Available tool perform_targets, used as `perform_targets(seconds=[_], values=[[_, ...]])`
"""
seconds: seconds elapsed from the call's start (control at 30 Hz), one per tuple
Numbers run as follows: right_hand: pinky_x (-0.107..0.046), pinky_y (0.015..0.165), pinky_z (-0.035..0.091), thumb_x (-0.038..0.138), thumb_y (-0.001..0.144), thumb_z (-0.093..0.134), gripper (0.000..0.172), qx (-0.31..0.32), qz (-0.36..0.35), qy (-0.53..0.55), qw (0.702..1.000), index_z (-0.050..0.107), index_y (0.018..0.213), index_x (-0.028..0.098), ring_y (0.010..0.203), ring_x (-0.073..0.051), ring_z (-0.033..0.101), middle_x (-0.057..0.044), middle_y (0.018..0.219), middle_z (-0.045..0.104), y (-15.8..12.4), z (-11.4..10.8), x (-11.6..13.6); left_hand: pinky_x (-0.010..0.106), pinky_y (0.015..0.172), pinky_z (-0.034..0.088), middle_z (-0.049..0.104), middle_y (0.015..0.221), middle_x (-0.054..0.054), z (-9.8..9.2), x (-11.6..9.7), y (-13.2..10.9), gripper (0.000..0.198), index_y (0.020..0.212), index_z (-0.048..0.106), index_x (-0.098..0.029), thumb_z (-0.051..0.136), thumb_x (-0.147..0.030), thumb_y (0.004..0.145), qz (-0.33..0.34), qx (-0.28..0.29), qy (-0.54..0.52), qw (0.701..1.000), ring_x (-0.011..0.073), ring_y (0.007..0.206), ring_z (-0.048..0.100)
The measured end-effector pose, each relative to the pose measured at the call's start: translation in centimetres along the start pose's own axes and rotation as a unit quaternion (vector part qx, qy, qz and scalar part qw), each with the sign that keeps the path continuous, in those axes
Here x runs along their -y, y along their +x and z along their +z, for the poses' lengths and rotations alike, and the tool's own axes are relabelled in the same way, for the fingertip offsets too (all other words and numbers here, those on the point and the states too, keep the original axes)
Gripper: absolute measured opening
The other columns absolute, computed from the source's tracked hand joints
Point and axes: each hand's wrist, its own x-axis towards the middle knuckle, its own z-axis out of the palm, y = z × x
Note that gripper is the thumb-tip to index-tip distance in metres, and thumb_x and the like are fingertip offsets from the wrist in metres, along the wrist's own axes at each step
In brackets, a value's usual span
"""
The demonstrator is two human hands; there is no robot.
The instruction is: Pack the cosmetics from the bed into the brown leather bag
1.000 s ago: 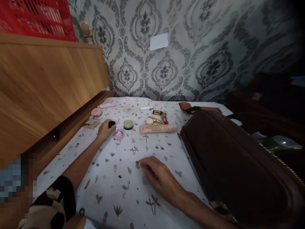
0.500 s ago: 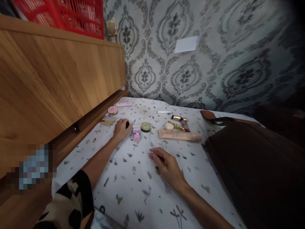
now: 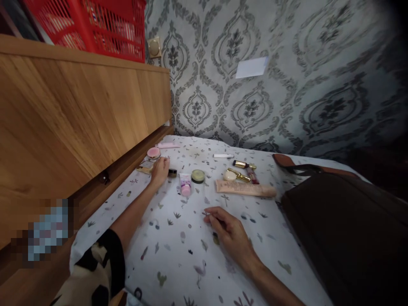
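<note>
Right hand (image 3: 232, 233) is over the printed cloth (image 3: 174, 259), fingers loosely curled, slightly parted; farther up, a pinkish tube (image 3: 185, 184), then the small black item (image 3: 172, 173) just beside the left hand (image 3: 160, 171) (can't tell its fingers' grip), 1 white stick (image 3: 223, 156) way back

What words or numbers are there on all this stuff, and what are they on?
There are none I can read.
Peach tube: faint marks, too blurred to read.
Purple-and-pink tube: printed markings, too small and blurred.
Things behind the red basket's wall: colourful patches, no readable words.
White paper on the wall: no writing shows.
</note>
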Motion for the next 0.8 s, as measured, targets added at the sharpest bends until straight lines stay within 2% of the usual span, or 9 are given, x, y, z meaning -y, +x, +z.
perform_targets(seconds=[0.1, 0.2, 0.3, 0.37, 0.5, 0.6, 0.7, 0.8], values=[[-0.026, 0.047, 0.043, 0.053, 0.088, 0.053, 0.042, 0.005, -0.001, 0.007, 1.0, 0.069, 0.101, 0.017, 0.052, -0.013, 0.052, -0.007, 0.08, 0.073, -0.1, -0.1, 0.4, 0.048, 0.11, 0.041, 0.064, 0.122, 0.017, -0.9, 0.5, 3.3, 0.034, 0.115, 0.063, -0.017, 0.036, -0.034, 0.103, 0.002, -0.008, 0.044, 0.999, 0.0309, 0.124, 0.055], [-0.026, 0.05, 0.043, 0.051, 0.09, 0.05, 0.041, 0.012, -0.007, -0.007, 1.0, 0.069, 0.101, 0.017, 0.055, -0.014, 0.054, -0.006, 0.081, 0.073, -0.1, -0.2, 0.7, 0.055, 0.117, 0.029, 0.055, 0.141, 0.02, -1.3, 1.2, 6.7, 0.038, 0.127, 0.059, -0.016, 0.038, -0.032, 0.101, 0.016, 0.003, 0.083, 0.996, 0.0353, 0.141, 0.04], [-0.028, 0.055, 0.044, 0.05, 0.092, 0.046, 0.04, 0.017, -0.006, -0.028, 0.999, 0.069, 0.1, 0.018, 0.06, -0.015, 0.057, -0.005, 0.081, 0.073, -0.2, -0.3, 0.9, 0.061, 0.121, 0.017, 0.046, 0.153, 0.023, -1.0, 2.1, 9.4, 0.047, 0.14, 0.052, -0.012, 0.036, -0.025, 0.098, 0.025, 0.032, 0.117, 0.992, 0.0362, 0.152, 0.024], [-0.028, 0.058, 0.044, 0.05, 0.092, 0.044, 0.04, 0.02, -0.002, -0.034, 0.999, 0.068, 0.1, 0.019, 0.063, -0.016, 0.058, -0.005, 0.082, 0.073, -0.2, -0.3, 0.8, 0.064, 0.122, 0.013, 0.043, 0.155, 0.026, -0.5, 2.7, 10.7, 0.052, 0.145, 0.048, -0.008, 0.036, -0.021, 0.096, 0.026, 0.052, 0.136, 0.989, 0.0366, 0.154, 0.02], [-0.029, 0.062, 0.044, 0.049, 0.094, 0.042, 0.039, 0.024, 0.006, -0.033, 0.999, 0.067, 0.101, 0.02, 0.067, -0.017, 0.06, -0.005, 0.084, 0.073, -0.3, -0.2, 0.8, 0.069, 0.118, 0.015, 0.046, 0.151, 0.03, 0.6, 3.5, 12.5, 0.056, 0.145, 0.048, -0.006, 0.041, -0.019, 0.091, 0.028, 0.081, 0.161, 0.983, 0.0391, 0.153, 0.024], [-0.029, 0.063, 0.044, 0.046, 0.094, 0.041, 0.037, 0.024, -0.001, -0.031, 0.999, 0.067, 0.098, 0.02, 0.07, -0.017, 0.061, -0.004, 0.082, 0.072, -0.3, -0.3, 0.9, 0.072, 0.113, 0.023, 0.056, 0.141, 0.03, 0.9, 3.7, 13.4, 0.05, 0.138, 0.055, -0.009, 0.044, -0.022, 0.09, 0.035, 0.091, 0.174, 0.98, 0.0424, 0.147, 0.034], [-0.029, 0.065, 0.045, 0.043, 0.095, 0.041, 0.035, 0.024, -0.011, -0.037, 0.999, 0.067, 0.098, 0.02, 0.072, -0.018, 0.062, -0.004, 0.081, 0.071, -0.3, -0.4, 1.1, 0.066, 0.108, 0.032, 0.067, 0.124, 0.027, 0.6, 3.7, 13.9, 0.039, 0.124, 0.063, -0.013, 0.046, -0.022, 0.09, 0.052, 0.096, 0.187, 0.976, 0.0416, 0.134, 0.048], [-0.029, 0.068, 0.046, 0.042, 0.095, 0.042, 0.033, 0.024, -0.02, -0.045, 0.999, 0.068, 0.097, 0.02, 0.074, -0.018, 0.063, -0.004, 0.082, 0.071, -0.3, -0.4, 1.1, 0.055, 0.107, 0.038, 0.066, 0.125, 0.022, 0.0, 3.4, 14.1, 0.032, 0.117, 0.065, -0.017, 0.051, -0.024, 0.089, 0.08, 0.095, 0.194, 0.973, 0.0375, 0.129, 0.049]])
